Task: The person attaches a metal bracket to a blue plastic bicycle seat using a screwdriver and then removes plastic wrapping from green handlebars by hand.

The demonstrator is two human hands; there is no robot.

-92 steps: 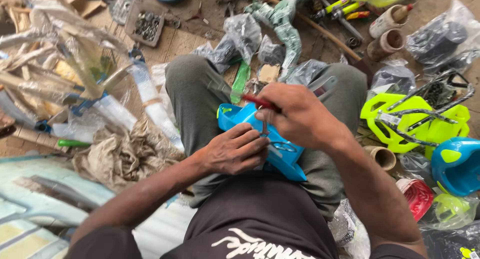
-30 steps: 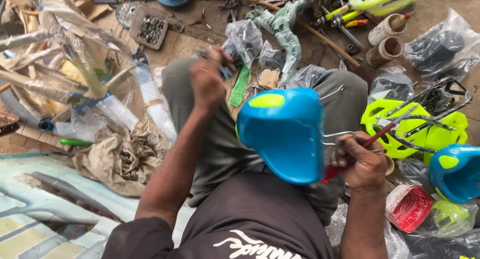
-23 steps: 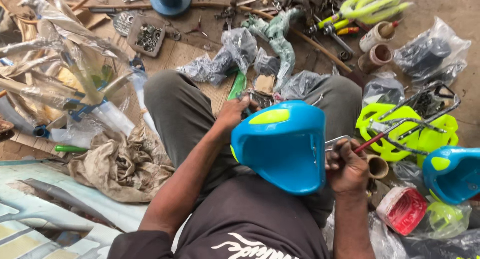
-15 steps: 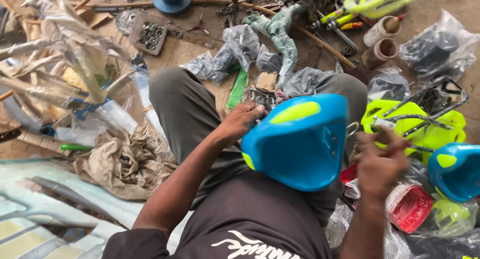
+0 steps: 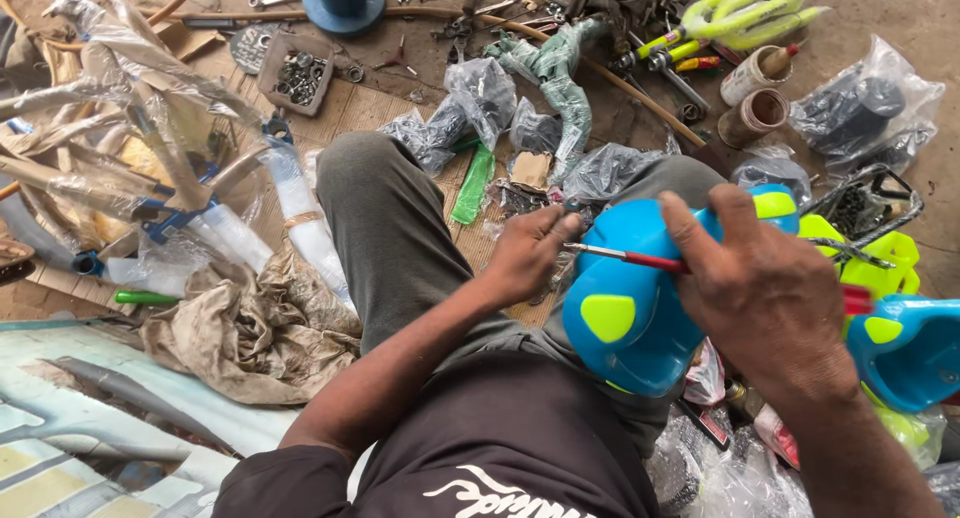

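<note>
While the person sits with knees spread, a blue plastic seat [image 5: 640,308] with lime patches rests on the lap at about four o'clock from the picture's centre. The right hand [image 5: 770,298] lies over its right side, fingers curled shut around a red-handled screwdriver [image 5: 625,257]. The tool's long axis runs nearly level, from three o'clock toward nine o'clock, its metal tip ending at the left hand [image 5: 525,253]. That hand sits just left of the seat, at nine o'clock from it, fingers bent and pinching at the tip; whether they hold a small part, I cannot tell. Both hands touch or nearly touch the seat. Farther off, at twelve o'clock, plastic bags [image 5: 470,103] lie on the ground.
</note>
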